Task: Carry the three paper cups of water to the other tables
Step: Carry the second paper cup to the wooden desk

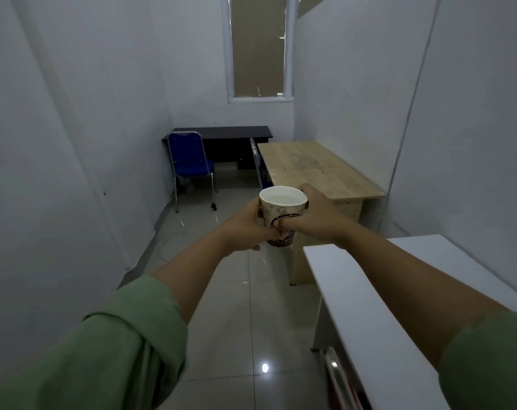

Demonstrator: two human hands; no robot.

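Note:
A white paper cup (281, 207) with brown printed patterns is held upright in front of me, over the tiled floor, with water nearly up to its rim. My left hand (245, 227) wraps its left side and my right hand (313, 216) wraps its right side, fingers meeting across the front. A light wooden table (319, 170) stands just beyond the cup on the right. A black table (224, 134) stands against the far wall. A white table (369, 294) is close at my right. No other cups are in view.
A blue chair (190, 164) stands by the black table on the left. White walls close in on both sides, with a narrow tiled aisle (236, 291) between them. A window (258, 45) is in the far wall. A chair frame (340, 377) shows under the white table.

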